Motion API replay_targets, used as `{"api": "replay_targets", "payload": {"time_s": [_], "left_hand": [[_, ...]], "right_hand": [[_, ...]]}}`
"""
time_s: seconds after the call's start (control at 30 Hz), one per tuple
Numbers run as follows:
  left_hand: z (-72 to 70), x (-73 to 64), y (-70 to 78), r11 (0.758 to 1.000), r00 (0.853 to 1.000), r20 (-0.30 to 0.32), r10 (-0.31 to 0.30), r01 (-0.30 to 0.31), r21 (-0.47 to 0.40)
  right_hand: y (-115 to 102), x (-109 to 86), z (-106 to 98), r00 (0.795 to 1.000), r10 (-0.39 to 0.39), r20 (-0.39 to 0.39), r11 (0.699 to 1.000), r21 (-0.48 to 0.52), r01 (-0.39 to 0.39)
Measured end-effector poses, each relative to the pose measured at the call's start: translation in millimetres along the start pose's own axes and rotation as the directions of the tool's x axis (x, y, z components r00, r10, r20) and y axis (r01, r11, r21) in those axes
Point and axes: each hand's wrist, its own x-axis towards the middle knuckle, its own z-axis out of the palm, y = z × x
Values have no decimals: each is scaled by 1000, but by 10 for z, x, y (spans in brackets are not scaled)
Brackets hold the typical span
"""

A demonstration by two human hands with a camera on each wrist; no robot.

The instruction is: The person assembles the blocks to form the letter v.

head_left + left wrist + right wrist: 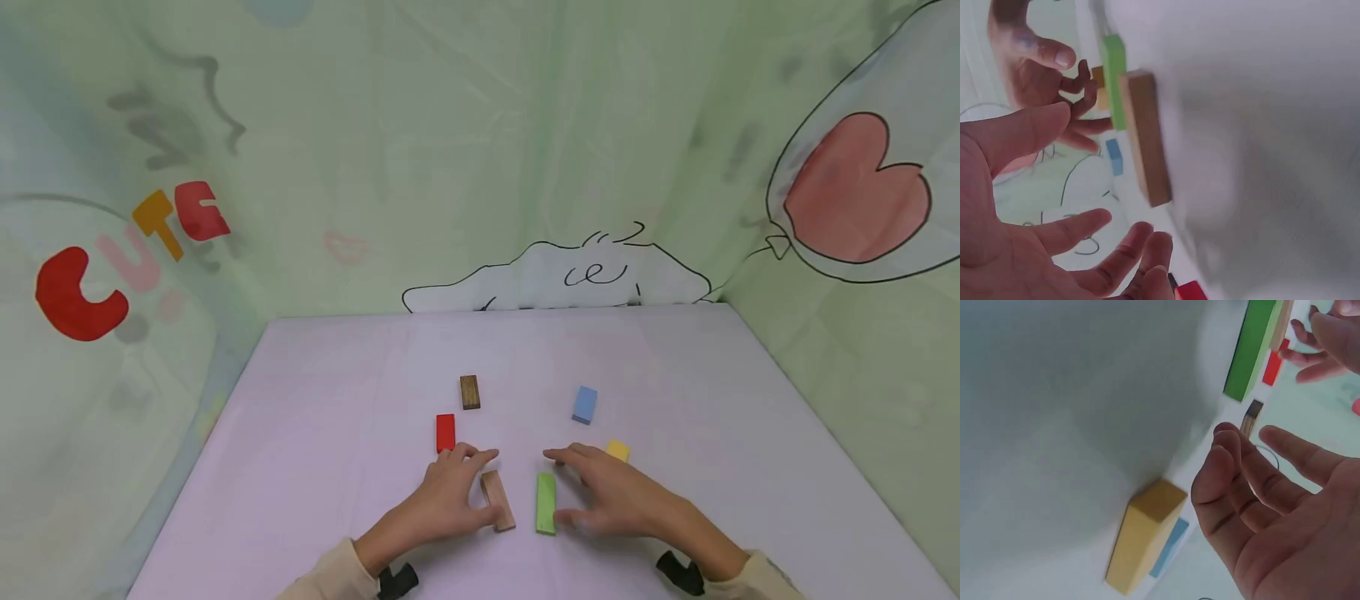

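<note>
My left hand [459, 493] hovers beside a light brown wooden block [499, 502], thumb and fingers spread apart with nothing between them. In the left wrist view that wooden block [1146, 140] stands clear of the thumb and fingertips. My right hand [611, 490] is over the table next to a green block [546, 502], its thumb tip right at the block's near end in the head view. The right wrist view has the fingers loosely bent and holding nothing, with a yellow block [1146, 534] close by. From the head, the right hand partly hides the yellow block [618, 450].
A red block [446, 432] lies just beyond the left hand. Farther back are a dark brown block [469, 392] and a blue block [584, 405]. Everything lies on a pale cloth-covered table [300, 450], with printed curtains [465, 150] behind and at both sides.
</note>
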Motion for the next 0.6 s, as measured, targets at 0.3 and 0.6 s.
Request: {"api": "replay_targets", "payload": {"time_s": [0.3,0.6], "left_hand": [[122,-21,-19,998,997,61,-45,48,-39],[219,-20,-13,996,995,64,-71,75,-54]], "right_hand": [[-70,-11,93,999,-4,53,1000,-3,4],[-105,-15,129,996,38,81,999,2,-38]]}}
